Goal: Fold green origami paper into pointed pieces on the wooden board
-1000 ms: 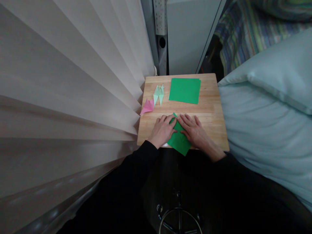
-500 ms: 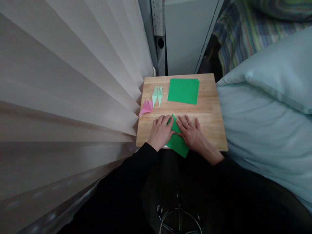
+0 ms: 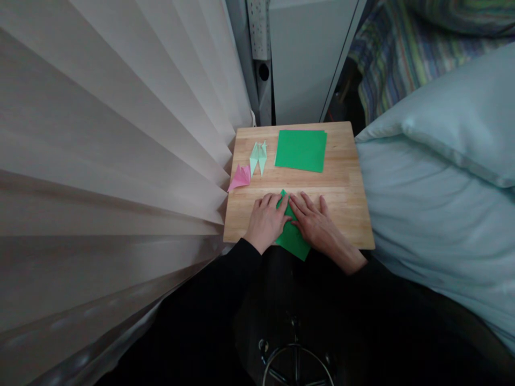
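A green sheet of origami paper [image 3: 294,239] lies on the small wooden table [image 3: 341,214], its lower corner jutting past the near edge. My left hand [image 3: 267,217] presses on the paper's left side, fingers stretched forward. On its right side my right hand [image 3: 316,220] rests flat with the fingers extended and slightly spread. Between the hands a narrow strip and the pointed top of the paper show; folds under the fingers are hidden.
Behind the hands lies a stack of green paper [image 3: 301,150]. Left of it are a pale green folded paper crane [image 3: 258,157] and a pink one [image 3: 240,177]. A pleated curtain [image 3: 161,134] borders the left, a bed with a light blue cover [image 3: 422,187] the right.
The fingers have shifted only slightly on the green paper, the left hand a little lower. The view has drifted a touch; the paper stays in place.
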The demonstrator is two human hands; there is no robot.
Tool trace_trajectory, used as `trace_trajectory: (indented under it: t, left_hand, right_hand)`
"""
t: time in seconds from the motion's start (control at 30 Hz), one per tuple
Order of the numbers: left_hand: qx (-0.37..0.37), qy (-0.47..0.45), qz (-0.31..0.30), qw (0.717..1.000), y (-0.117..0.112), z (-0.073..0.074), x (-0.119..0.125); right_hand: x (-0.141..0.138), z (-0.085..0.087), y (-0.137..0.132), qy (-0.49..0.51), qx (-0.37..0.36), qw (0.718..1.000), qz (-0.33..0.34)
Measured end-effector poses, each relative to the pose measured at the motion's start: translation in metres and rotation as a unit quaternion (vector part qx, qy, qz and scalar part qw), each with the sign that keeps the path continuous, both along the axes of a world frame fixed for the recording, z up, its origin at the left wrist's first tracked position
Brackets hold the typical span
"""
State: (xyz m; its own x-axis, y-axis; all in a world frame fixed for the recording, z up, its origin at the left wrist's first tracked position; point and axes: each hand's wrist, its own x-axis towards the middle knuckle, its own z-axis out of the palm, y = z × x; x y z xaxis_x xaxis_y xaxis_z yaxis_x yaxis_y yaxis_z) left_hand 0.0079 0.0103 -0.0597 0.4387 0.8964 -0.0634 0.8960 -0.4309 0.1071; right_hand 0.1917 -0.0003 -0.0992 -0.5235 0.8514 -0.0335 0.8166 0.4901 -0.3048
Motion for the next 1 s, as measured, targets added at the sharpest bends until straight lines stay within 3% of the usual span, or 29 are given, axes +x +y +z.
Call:
trace_trajectory:
  t: [1.0]
  left_hand:
    - [0.029,0.041,0.034,0.998,0.007,-0.006,0.011]
  right_hand:
    - [-0.001,0.001,0.000,-0.004,0.012,1.000,0.002]
